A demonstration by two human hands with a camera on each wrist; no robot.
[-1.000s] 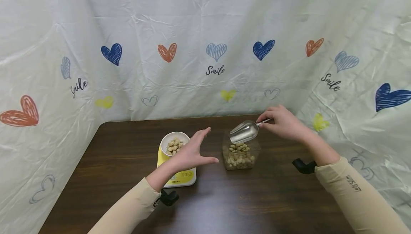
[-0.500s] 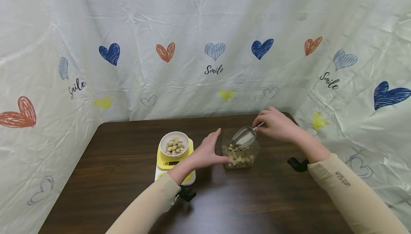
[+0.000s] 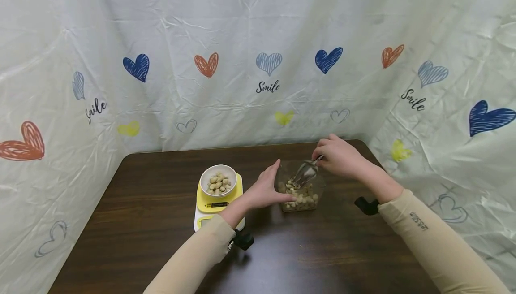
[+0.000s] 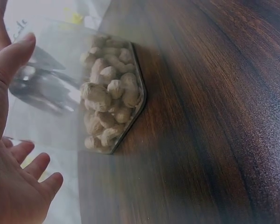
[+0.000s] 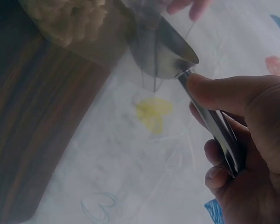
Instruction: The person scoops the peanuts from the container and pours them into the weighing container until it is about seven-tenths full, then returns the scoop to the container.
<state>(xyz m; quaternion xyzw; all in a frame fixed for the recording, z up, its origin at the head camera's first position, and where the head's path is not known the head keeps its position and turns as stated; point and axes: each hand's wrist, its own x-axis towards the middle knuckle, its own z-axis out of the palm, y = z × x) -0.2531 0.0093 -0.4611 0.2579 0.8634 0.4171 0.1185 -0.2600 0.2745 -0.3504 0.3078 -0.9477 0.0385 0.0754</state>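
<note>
My left sleeve [image 3: 193, 253] crosses the tabletop [image 3: 314, 249] closest to me. Past it, a yellow-and-white scale [image 3: 209, 202] bears a white bowl [image 3: 204, 181] of peanuts [image 3: 219, 184]. My left hand [image 3: 264, 191] spreads loose beside a clear container [image 3: 320, 189] of more peanuts [image 4: 107, 93]; whether it touches, I can't tell. My right hand [image 3: 340, 157] grips the metal scoop [image 3: 305, 173], its mouth down inside the container. Behind hangs a heart-printed sheet [image 3: 234, 105].
</note>
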